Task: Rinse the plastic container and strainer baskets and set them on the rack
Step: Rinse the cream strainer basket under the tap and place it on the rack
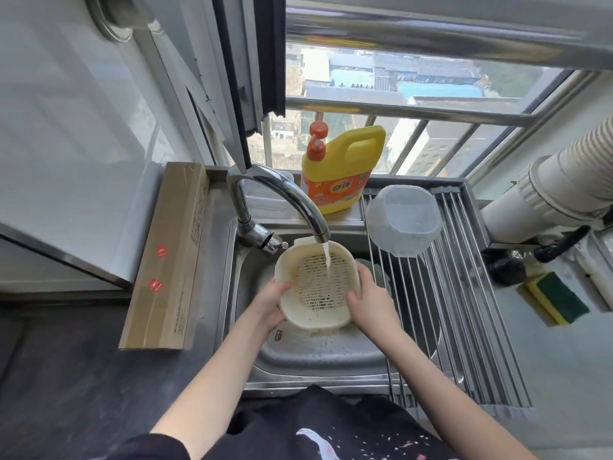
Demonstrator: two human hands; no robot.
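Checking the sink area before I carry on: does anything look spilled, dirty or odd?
Pale specks are scattered over the sink floor below the strainer basket, and orange-brown residue stains the basket's inner left wall.

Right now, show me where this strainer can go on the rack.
Bare bars on the rack run from the clear plastic container toward you. The far left corner is crowded by that container. Both hands, left hand and right hand, grip the strainer basket.

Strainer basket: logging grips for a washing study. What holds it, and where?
Left hand grips the strainer basket's left rim; right hand holds its right side.
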